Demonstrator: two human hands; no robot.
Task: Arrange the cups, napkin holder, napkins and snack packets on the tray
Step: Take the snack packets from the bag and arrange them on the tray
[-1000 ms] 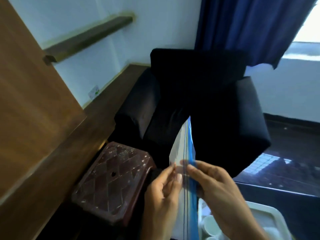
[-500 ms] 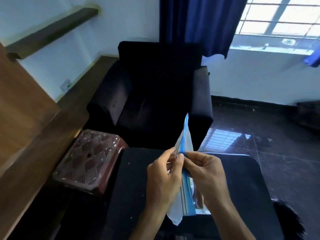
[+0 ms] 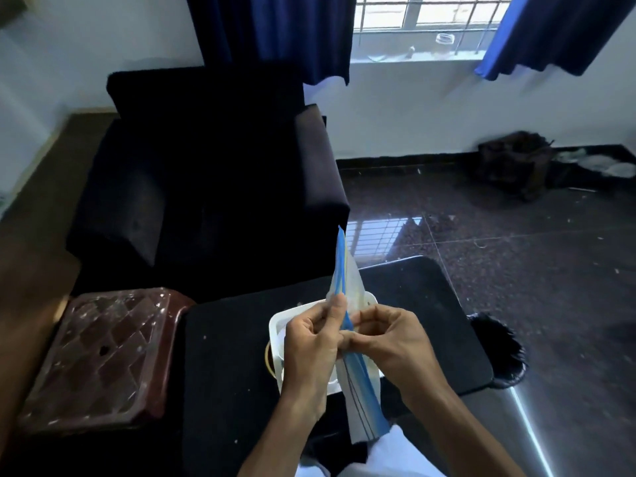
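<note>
Both hands (image 3: 347, 342) around blue-striped packet (image 3: 361, 397).

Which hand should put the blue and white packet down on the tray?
Probably the right hand. Both hands pinch the packet above the white tray, but the right sits over the tray's middle, while the left hand is nearer its left rim.

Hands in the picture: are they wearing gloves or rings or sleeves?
No. The left hand and right hand are bare, with no gloves, rings or watch showing. Both forearms are uncovered too, with no sleeves reaching into view. The fingernails look short and plain.
</note>
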